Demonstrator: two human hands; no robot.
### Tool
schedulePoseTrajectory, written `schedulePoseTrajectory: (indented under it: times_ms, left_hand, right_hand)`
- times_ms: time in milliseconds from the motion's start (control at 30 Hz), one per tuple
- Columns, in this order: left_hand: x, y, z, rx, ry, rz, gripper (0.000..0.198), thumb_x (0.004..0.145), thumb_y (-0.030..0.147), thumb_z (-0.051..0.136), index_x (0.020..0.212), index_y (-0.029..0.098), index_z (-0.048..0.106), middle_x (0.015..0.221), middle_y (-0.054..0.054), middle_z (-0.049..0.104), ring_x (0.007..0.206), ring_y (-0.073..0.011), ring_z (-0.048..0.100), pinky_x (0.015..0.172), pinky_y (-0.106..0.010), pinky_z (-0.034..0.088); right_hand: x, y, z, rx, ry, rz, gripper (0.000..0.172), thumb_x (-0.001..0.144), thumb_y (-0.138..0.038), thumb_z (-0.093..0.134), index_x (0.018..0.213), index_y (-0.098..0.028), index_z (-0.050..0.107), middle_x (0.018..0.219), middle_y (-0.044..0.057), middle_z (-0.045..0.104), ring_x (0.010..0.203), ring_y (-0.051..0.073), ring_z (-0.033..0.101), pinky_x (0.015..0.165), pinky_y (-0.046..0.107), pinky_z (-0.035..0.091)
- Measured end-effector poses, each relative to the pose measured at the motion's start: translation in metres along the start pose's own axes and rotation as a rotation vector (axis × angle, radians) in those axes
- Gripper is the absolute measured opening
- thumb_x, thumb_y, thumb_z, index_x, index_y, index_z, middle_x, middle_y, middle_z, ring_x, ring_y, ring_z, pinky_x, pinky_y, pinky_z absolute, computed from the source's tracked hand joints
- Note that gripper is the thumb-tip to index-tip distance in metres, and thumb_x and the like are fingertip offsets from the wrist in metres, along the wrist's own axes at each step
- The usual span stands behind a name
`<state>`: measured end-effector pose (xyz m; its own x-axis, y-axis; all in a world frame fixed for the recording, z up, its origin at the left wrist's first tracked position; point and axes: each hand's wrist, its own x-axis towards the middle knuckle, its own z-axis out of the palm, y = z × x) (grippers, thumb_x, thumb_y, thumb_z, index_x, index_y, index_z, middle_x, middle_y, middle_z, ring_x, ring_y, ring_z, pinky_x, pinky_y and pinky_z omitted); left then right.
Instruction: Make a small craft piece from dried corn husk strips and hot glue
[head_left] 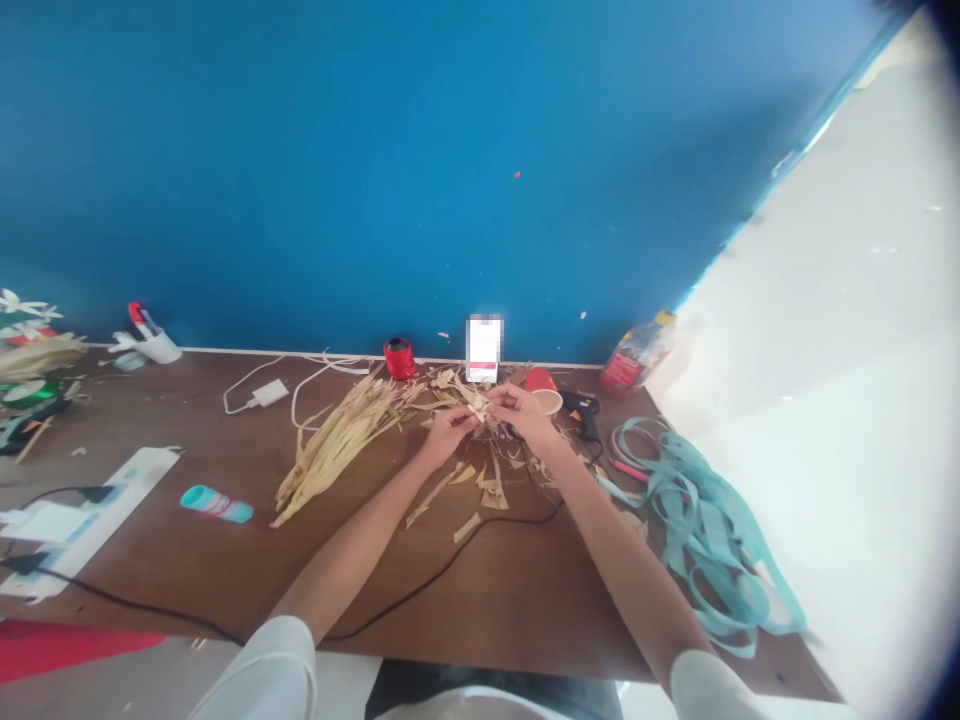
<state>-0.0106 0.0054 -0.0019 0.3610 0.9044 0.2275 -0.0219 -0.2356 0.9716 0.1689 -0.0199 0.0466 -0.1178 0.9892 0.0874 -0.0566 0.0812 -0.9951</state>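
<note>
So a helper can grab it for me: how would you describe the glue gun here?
Find the brown table against the blue wall, then the right hand pinching dried leaf strips. Just to that hand's right lies a black hot glue gun, next to a red cup; it is the only black tool there.

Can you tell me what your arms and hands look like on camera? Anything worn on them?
The left hand and right hand are bare, with no gloves. The forearms are bare too, coming out of white sleeves: the left sleeve and the right sleeve. No watch or band shows.
</note>
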Motion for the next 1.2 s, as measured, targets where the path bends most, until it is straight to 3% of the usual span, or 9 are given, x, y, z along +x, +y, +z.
schedulePoseTrajectory:
  times_ms: [167,333,467,600,700,800,967,1200]
  left_hand:
    - [0.001,-0.006,0.000,-0.099,-0.033,-0.051,0.034,0.080,0.045,0.062,0.087,0.012,0.070,0.079,-0.005,0.066,0.071,-0.0144,0.057,0.070,-0.027,0.045]
    - [0.002,-0.007,0.002,-0.161,-0.042,-0.086,0.038,0.080,0.048,0.062,0.086,0.011,0.068,0.073,-0.004,0.063,0.066,-0.0126,0.054,0.066,-0.026,0.045]
    - [0.001,0.017,0.004,-0.155,-0.050,-0.051,0.037,0.081,0.047,0.060,0.088,0.011,0.067,0.079,-0.005,0.064,0.073,-0.0140,0.056,0.073,-0.027,0.046]
    - [-0.001,0.055,0.003,-0.106,-0.136,-0.004,0.037,0.084,0.047,0.058,0.092,0.012,0.067,0.084,-0.007,0.064,0.078,-0.0158,0.056,0.077,-0.029,0.046]
    - [-0.003,0.070,0.002,-0.047,-0.155,0.049,0.035,0.084,0.045,0.057,0.086,0.012,0.066,0.080,-0.007,0.063,0.075,-0.0154,0.056,0.075,-0.029,0.045]
    - [0.000,0.062,0.002,-0.029,-0.121,0.036,0.033,0.083,0.045,0.059,0.087,0.013,0.066,0.080,-0.006,0.064,0.075,-0.0154,0.056,0.074,-0.028,0.045]
    - [0.007,0.027,-0.005,-0.144,0.126,-0.060,0.037,0.078,0.045,0.064,0.097,0.013,0.066,0.087,-0.005,0.066,0.077,-0.0144,0.056,0.074,-0.028,0.044]
    - [0.009,0.001,-0.014,-0.234,0.167,-0.094,0.040,0.073,0.041,0.071,0.101,0.013,0.063,0.087,-0.006,0.068,0.079,-0.0145,0.060,0.074,-0.027,0.045]
  right_hand:
    - [-0.001,0.000,0.002,0.080,0.003,0.101,0.028,0.071,-0.036,0.070,0.094,-0.021,0.064,0.077,0.000,0.064,0.064,0.013,0.058,0.053,0.022,0.040]
    - [0.000,-0.003,-0.001,0.010,0.070,0.072,0.021,0.076,-0.036,0.061,0.091,-0.022,0.064,0.080,0.000,0.064,0.067,0.013,0.059,0.055,0.023,0.041]
    - [0.000,-0.005,-0.001,-0.041,0.077,0.088,0.019,0.074,-0.036,0.061,0.085,-0.022,0.063,0.076,0.000,0.065,0.065,0.013,0.058,0.055,0.023,0.040]
    - [-0.002,-0.009,0.004,-0.050,-0.053,0.073,0.021,0.076,-0.038,0.060,0.088,-0.021,0.064,0.075,0.001,0.065,0.064,0.012,0.056,0.054,0.022,0.038]
    - [-0.003,-0.015,0.008,-0.072,-0.133,0.057,0.022,0.077,-0.036,0.059,0.089,-0.020,0.066,0.076,0.001,0.066,0.062,0.011,0.054,0.053,0.022,0.037]
    - [-0.004,-0.019,0.010,-0.088,-0.105,0.082,0.019,0.075,-0.032,0.057,0.088,-0.020,0.066,0.079,0.001,0.067,0.063,0.012,0.056,0.054,0.022,0.038]
    - [-0.004,-0.016,0.011,-0.121,-0.057,0.168,0.019,0.075,-0.029,0.055,0.089,-0.019,0.064,0.077,0.001,0.069,0.063,0.013,0.059,0.054,0.022,0.039]
    - [-0.002,0.008,0.019,-0.171,-0.079,0.127,0.021,0.077,-0.038,0.059,0.079,-0.018,0.063,0.070,0.001,0.067,0.061,0.014,0.059,0.059,0.026,0.045]
